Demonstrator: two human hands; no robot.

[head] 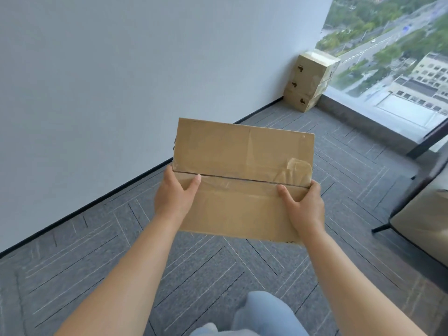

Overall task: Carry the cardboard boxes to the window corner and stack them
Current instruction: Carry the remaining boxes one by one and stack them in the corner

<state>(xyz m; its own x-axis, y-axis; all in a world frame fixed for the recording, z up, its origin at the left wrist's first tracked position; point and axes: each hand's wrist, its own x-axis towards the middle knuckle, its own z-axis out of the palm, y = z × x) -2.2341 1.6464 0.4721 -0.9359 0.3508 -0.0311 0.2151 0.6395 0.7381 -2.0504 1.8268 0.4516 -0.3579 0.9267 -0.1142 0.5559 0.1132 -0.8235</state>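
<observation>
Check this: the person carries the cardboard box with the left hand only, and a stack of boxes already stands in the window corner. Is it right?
Not the left hand only. The head view shows the left hand gripping the cardboard box at its left end and the right hand at its right end. The stack of boxes does stand in the window corner.

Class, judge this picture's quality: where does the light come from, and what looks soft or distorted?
Head view: soft daylight from the window; the carried box is sharp; the stacked boxes look slightly soft; the window's edge bows, wide-angle distortion.
</observation>
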